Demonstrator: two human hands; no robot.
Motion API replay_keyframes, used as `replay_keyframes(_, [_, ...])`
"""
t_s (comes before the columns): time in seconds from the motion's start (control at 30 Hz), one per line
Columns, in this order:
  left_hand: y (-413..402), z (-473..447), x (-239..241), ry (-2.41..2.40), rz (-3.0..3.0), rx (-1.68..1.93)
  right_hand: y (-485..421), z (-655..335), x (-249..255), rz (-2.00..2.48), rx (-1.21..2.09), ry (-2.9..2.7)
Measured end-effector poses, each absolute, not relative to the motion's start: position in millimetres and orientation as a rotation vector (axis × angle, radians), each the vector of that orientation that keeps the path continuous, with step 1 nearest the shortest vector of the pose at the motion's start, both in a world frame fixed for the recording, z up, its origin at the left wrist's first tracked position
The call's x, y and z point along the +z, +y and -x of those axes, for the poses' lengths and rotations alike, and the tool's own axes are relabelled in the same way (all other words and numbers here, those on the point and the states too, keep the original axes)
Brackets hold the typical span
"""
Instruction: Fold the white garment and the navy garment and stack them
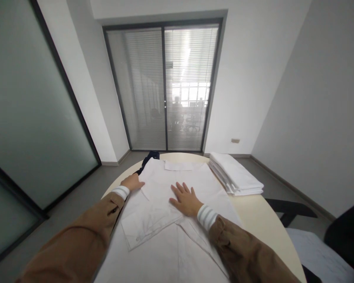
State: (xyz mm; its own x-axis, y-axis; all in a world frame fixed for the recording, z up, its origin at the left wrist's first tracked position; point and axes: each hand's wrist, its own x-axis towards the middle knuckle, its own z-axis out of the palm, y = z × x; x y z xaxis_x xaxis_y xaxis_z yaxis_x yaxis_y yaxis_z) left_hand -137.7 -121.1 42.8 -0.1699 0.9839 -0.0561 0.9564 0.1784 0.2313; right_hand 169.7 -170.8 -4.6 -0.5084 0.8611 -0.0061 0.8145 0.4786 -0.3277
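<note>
A white shirt [162, 200] lies spread on the round table with its collar [178, 166] toward the far side. Its sleeves are laid inward across the body. At the shirt's left edge is my left hand [131, 182], its thumb on top of the cloth and its other fingers mostly out of sight at the edge, closed on the fabric. My right hand [185, 199] rests palm down on the middle of the shirt, fingers spread, above the folded sleeves.
Folded white cloths [237, 173] are stacked at the table's far right. A dark cloth item [149, 159] sits at the far left edge, partly under the shirt. The pale tabletop [259, 220] curves along the right. A black chair [348, 232] stands to the right, with white material beside it.
</note>
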Motion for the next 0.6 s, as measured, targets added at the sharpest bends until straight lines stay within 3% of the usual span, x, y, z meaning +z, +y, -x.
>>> replay_keyframes(0.4, [-124,77,82,2.035,-2.170,0.267,-183,-171,-3,0.989,0.343,-2.683])
replay_keyframes(0.6, [-128,28,81,1.967,-2.248,0.178,-185,-171,-1,0.975,0.371,-2.675])
